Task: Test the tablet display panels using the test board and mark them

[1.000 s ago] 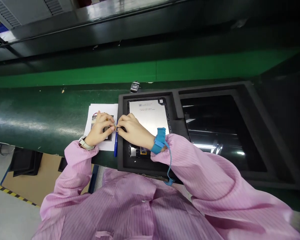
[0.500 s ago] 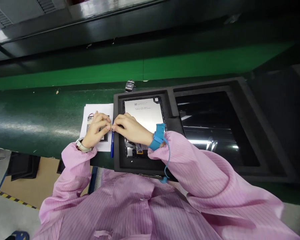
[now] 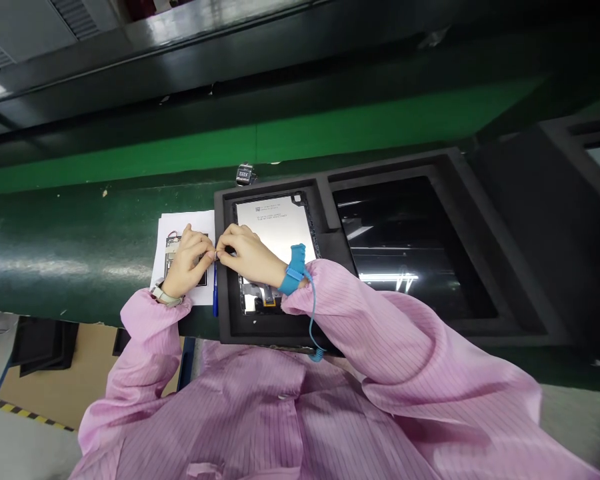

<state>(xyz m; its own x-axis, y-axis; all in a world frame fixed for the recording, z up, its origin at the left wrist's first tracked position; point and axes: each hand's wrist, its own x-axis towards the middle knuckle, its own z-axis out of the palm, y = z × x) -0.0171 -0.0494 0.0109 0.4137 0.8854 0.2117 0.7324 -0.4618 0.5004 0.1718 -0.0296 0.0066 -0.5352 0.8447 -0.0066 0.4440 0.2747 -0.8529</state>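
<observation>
My left hand [image 3: 187, 261] and my right hand [image 3: 250, 255] meet fingertip to fingertip, thumbs and forefingers pinched on something tiny and pale that is too small to name. Under my left hand lie white paper sheets [image 3: 180, 221], and on them a dark rectangular part with a circuit board [image 3: 172, 248], mostly covered by the hand. A blue pen [image 3: 215, 293] is beside the paper, against the black foam tray [image 3: 224, 327]. My right hand is above the tray's left compartment, where a silver-backed display panel [image 3: 275, 225] rests. A blue wrist strap [image 3: 294, 270] circles my right wrist.
A glossy black screen [image 3: 405, 247] sits in the tray's right compartment. Behind the tray stands a small metal tally counter [image 3: 245, 175]. The green bench [image 3: 80, 233] runs to the left. Dark trays [image 3: 43, 343] are stacked below its front edge.
The whole view has shifted, so the bench and trays appear further left. Both hands stay pinched together at the same spot between paper and tray.
</observation>
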